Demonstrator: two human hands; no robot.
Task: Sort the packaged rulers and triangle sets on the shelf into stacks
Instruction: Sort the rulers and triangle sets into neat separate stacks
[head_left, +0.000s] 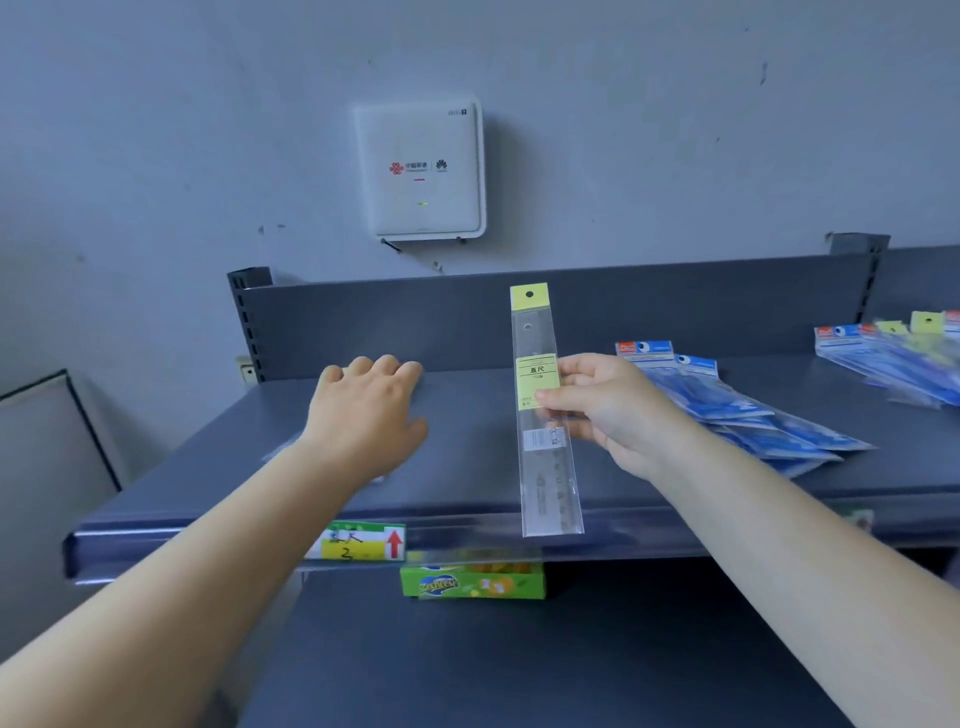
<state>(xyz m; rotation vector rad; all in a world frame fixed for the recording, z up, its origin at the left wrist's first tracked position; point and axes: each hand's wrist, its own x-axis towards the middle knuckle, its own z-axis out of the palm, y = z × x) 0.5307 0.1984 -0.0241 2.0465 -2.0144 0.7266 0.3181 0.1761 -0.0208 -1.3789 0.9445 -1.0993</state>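
Observation:
My right hand (605, 410) holds a clear packaged ruler (545, 447) with a yellow header and yellow label, upright above the middle of the grey shelf (467, 447). My left hand (366, 410) rests palm down on the shelf's left part, fingers curled, over what looks like a clear package that is mostly hidden. A stack of blue triangle-set packages (727, 400) lies fanned out to the right of my right hand. A mixed pile of blue and yellow-headed packages (904, 358) lies at the far right.
A white router box (421, 169) hangs on the wall above the shelf. A price tag with a red arrow (363, 543) sits on the shelf's front rail. A green box (472, 582) lies on the lower shelf. Slotted uprights (249, 322) stand at the back.

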